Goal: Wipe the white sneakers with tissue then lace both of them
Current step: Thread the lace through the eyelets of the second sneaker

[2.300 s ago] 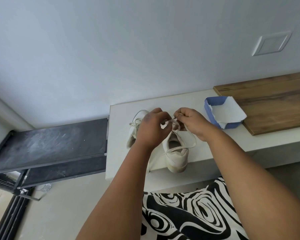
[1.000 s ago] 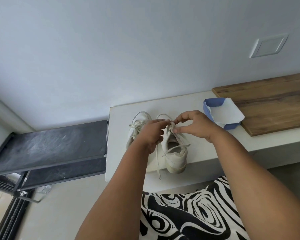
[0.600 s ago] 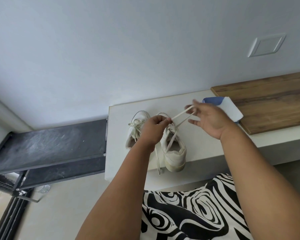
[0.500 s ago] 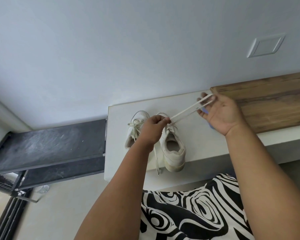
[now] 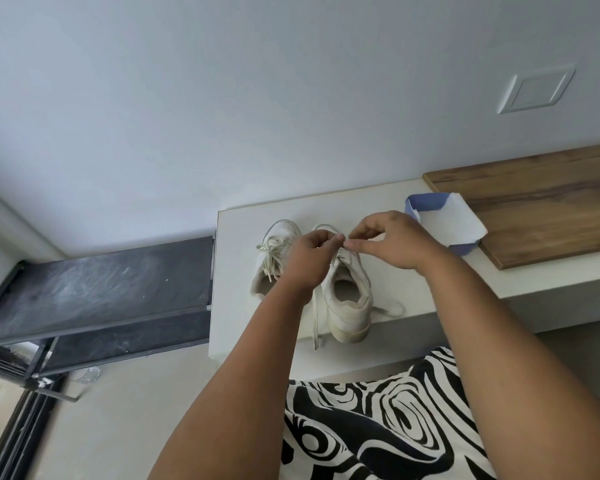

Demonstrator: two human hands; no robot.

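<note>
Two white sneakers stand side by side on a white ledge (image 5: 243,258), toes toward the wall. The left sneaker (image 5: 269,268) has its lace tied in a bow. Over the tongue of the right sneaker (image 5: 347,303) both my hands meet. My left hand (image 5: 310,256) pinches the lace with curled fingers. My right hand (image 5: 388,242) pinches it between thumb and forefinger, right beside the left. One loose lace end (image 5: 315,323) hangs over the ledge's front edge, another (image 5: 390,310) lies right of the heel.
A blue tissue box (image 5: 440,223) with white tissue sticking out sits right of the shoes, against a wooden board (image 5: 541,202). A dark metal rack (image 5: 94,289) stands left of the ledge. Black-and-white patterned fabric (image 5: 378,420) is below.
My right hand had pulled the lace out far to the right, over the tissue box. It has come back in and now pinches the lace beside my left hand.
</note>
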